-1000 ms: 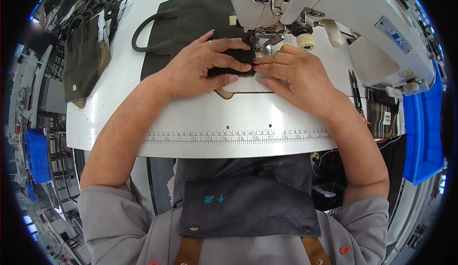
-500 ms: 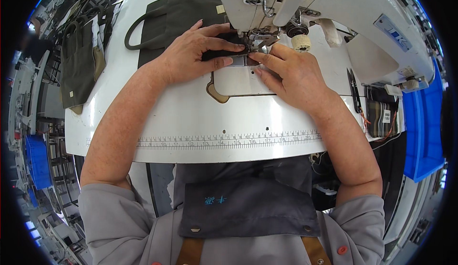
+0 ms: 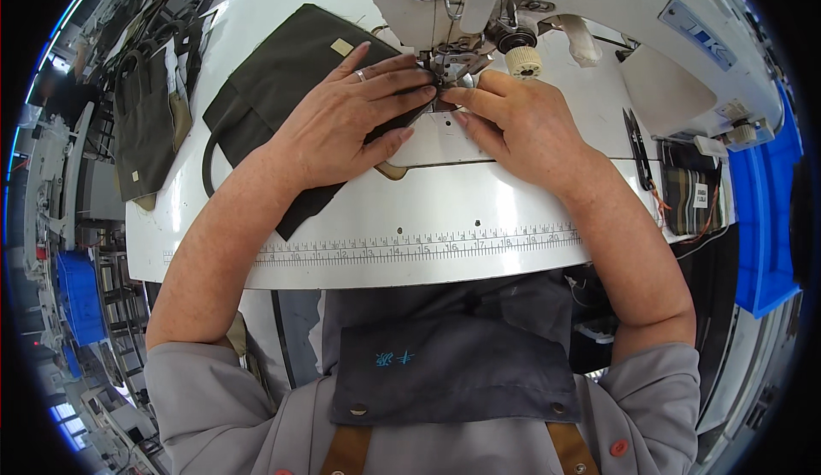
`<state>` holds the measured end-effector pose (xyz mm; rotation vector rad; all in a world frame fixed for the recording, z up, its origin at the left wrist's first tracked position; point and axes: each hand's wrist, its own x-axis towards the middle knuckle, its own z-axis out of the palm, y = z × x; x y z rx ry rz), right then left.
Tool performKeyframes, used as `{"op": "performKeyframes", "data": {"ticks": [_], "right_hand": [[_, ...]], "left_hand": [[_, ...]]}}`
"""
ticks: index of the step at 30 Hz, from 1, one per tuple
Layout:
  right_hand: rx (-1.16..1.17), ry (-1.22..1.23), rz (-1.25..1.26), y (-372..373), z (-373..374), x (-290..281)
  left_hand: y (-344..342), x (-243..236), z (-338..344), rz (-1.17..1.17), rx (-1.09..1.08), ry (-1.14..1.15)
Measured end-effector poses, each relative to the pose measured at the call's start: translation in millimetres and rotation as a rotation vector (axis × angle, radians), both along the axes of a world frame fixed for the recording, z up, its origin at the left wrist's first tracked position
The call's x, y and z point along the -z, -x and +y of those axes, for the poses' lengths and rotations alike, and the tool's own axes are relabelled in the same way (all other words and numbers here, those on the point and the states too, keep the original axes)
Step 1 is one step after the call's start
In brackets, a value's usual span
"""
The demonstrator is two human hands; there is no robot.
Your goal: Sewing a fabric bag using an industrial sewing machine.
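A dark green cloth bag piece with a strap handle and a small pale label lies aslant on the white sewing table. My left hand, a ring on one finger, rests flat on the cloth with fingers spread, fingertips close to the presser foot. The cloth's right corner sits at the foot of the sewing machine. On the other side, my right hand has its index fingertip at that corner. Its thumb is apart on the table, and the other fingers are bent. The needle point is hidden.
Black thread snips lie right of my right hand, near a folded striped cloth. More dark green bag pieces are stacked at the table's left edge. A printed ruler runs along the front edge. A blue bin stands at right.
The cloth has turned counterclockwise, its lower corner now pointing toward the front edge. My left hand has moved slightly down with it; my right hand stays beside the presser foot.
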<state>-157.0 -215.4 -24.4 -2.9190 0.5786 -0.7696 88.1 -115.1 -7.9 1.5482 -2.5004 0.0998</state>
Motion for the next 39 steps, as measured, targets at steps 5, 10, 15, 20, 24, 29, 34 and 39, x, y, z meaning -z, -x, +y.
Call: {"op": "performKeyframes", "data": {"ticks": [5,10,15,20,24,29,34,39], "right_hand": [[0.019,-0.024,0.012,1.9,0.6,-0.3],[0.01,-0.005,-0.009,1.6,0.3,1.8],[-0.001,-0.011,-0.013,2.1,-1.0,-0.2],[-0.005,-0.05,-0.036,2.8,-2.0,-0.3],[-0.022,-0.031,-0.046,2.8,-1.2,-0.7],[-0.01,-0.048,-0.029,1.4,-1.7,0.5],[-0.001,-0.048,-0.022,2.2,-0.3,1.3],[0.002,-0.046,-0.029,2.3,-0.8,0.7]], "left_hand": [[-1.7,1.6,-3.4,0.146,0.047,-0.108],[-2.2,1.6,-4.8,0.143,0.01,-0.107],[7.2,-0.8,2.1,0.15,-0.024,-0.124],[38.3,-8.0,19.1,0.066,-0.157,-0.1],[51.5,-6.7,24.0,-0.05,-0.17,-0.02],[43.6,10.8,26.9,0.212,-0.125,0.027],[35.1,10.4,19.5,0.224,-0.103,-0.014],[30.8,7.5,14.1,0.167,-0.09,-0.036]]}}
